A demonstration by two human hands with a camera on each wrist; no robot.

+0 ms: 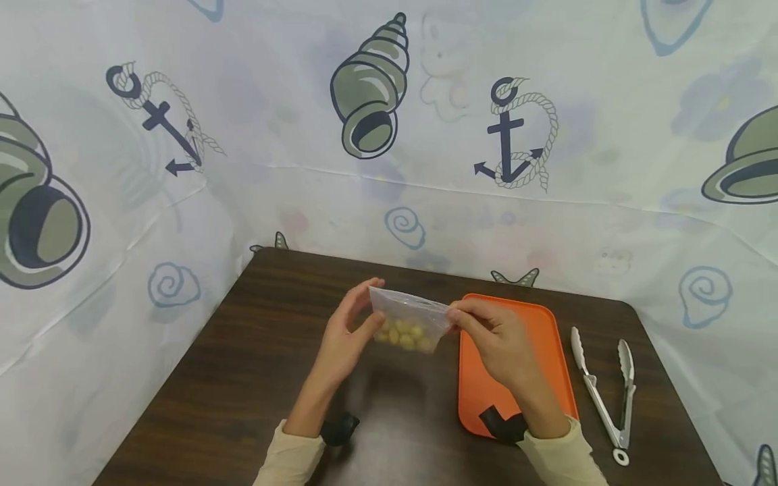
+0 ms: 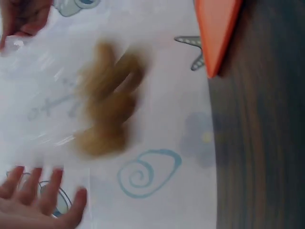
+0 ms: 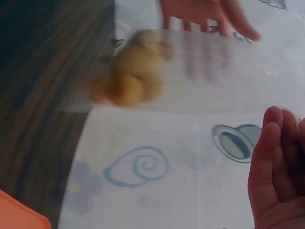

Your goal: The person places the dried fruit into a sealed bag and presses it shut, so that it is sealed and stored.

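Observation:
A clear zip bag (image 1: pixel 408 312) hangs above the dark table between both hands, with several small yellowish oval pieces (image 1: pixel 406 333) gathered in its lower part. My right hand (image 1: pixel 495 337) pinches the bag's upper right corner between thumb and fingers. At the bag's left side is my left hand (image 1: pixel 346 332), its fingers extended behind the edge and its thumb at the front. Seen from the left wrist, the left hand (image 2: pixel 40 200) has its fingers spread and straight beside the plastic. The pieces look blurred in both wrist views.
An orange tray (image 1: pixel 547 344) lies on the table (image 1: pixel 255 358) under and beyond the right forearm. To its right rest metal tongs (image 1: pixel 602 398) with white tips, spread apart. A patterned cloth (image 1: pixel 292 121) hangs behind the table and along its sides.

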